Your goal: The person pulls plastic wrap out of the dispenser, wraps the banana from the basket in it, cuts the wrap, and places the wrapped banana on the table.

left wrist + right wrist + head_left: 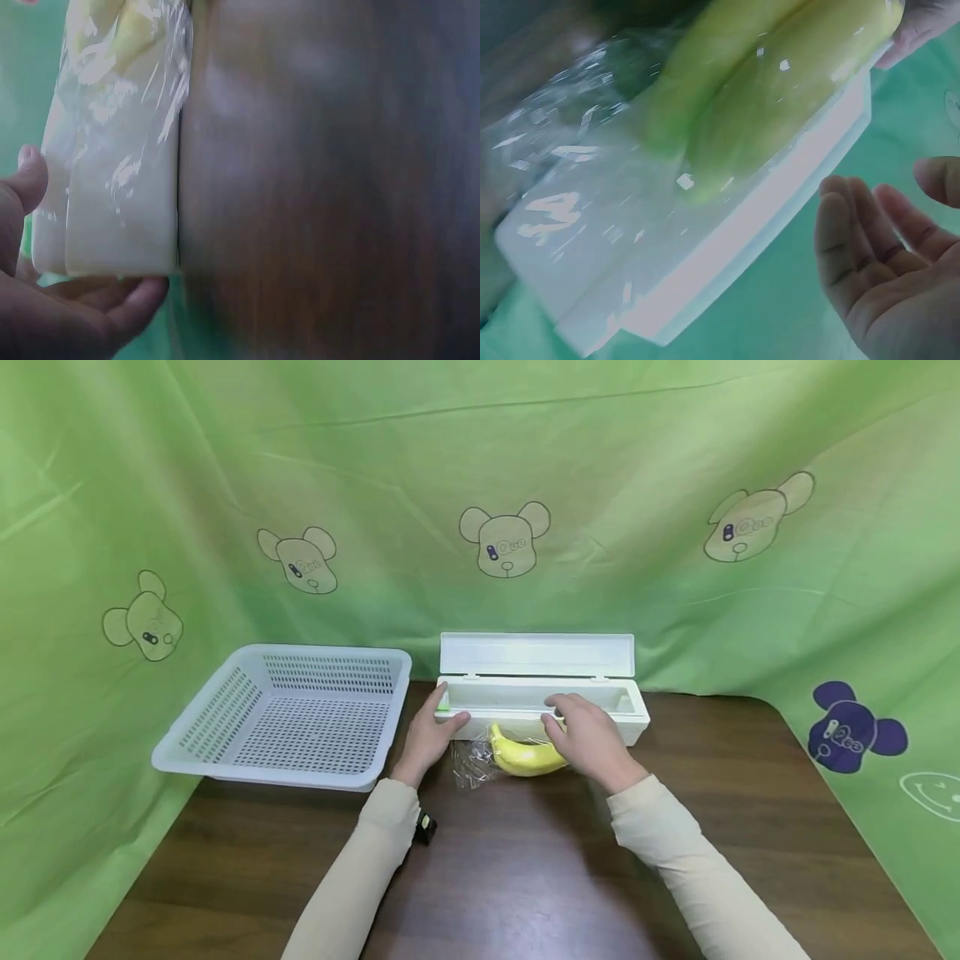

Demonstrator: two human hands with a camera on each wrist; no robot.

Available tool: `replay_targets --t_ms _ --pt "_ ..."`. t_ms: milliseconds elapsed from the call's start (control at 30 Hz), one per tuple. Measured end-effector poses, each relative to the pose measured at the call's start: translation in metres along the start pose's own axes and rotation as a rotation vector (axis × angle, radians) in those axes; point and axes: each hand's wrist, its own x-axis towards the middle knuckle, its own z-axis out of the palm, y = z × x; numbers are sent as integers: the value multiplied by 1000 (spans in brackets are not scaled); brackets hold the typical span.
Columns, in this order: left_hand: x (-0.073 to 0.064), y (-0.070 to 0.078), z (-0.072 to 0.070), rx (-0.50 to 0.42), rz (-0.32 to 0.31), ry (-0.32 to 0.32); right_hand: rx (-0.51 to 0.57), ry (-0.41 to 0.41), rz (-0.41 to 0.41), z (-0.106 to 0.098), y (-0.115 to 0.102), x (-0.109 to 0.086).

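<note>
A long white box (pixel 540 683) stands on the table with its hinged lid raised at the back. A yellow banana bunch (pixel 528 758) in a clear plastic bag (pixel 472 764) lies along its front. My left hand (pixel 429 739) is at the box's left front corner, thumb and index finger spread. In the left wrist view, its fingertips (pixel 146 296) touch the box's end while its thumb is beside the rim. My right hand (pixel 591 735) hovers over the banana and the front rim near the right end. Its fingers are loosely bent, with nothing between them in the right wrist view.
On the left stands a white perforated basket (pixel 397 718), its bottom bare. A small black object (pixel 425 828) shows by the left sleeve. Green cloth (pixel 600 460) with bear faces hangs behind and beside the brown wooden table (pixel 510 877).
</note>
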Motion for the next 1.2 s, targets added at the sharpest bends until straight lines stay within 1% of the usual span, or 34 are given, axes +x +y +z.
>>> replay_targets --t_ms 167,300,533,600,667,833,933,1067,1200 --pt "4 -4 -6 57 6 1 42 -65 -35 12 -18 18" --pt "5 -6 -9 89 18 4 76 -121 -79 23 -35 37" --pt "7 -8 -11 143 35 5 61 -232 -205 46 -63 76" --pt "7 -8 -11 153 33 1 47 -252 -220 54 -68 85" --pt "7 -9 -10 141 30 -12 39 -271 -220 62 -72 92" --pt "7 -9 -10 113 33 -36 1 -306 -217 78 -79 104" --pt "7 -10 -11 122 39 -31 -25 -315 -215 85 -84 108" --pt "7 -12 -11 128 39 -25 -47 -325 -191 89 -87 108" --pt "8 -12 -11 137 46 -14 -67 -326 -192 89 -88 108"
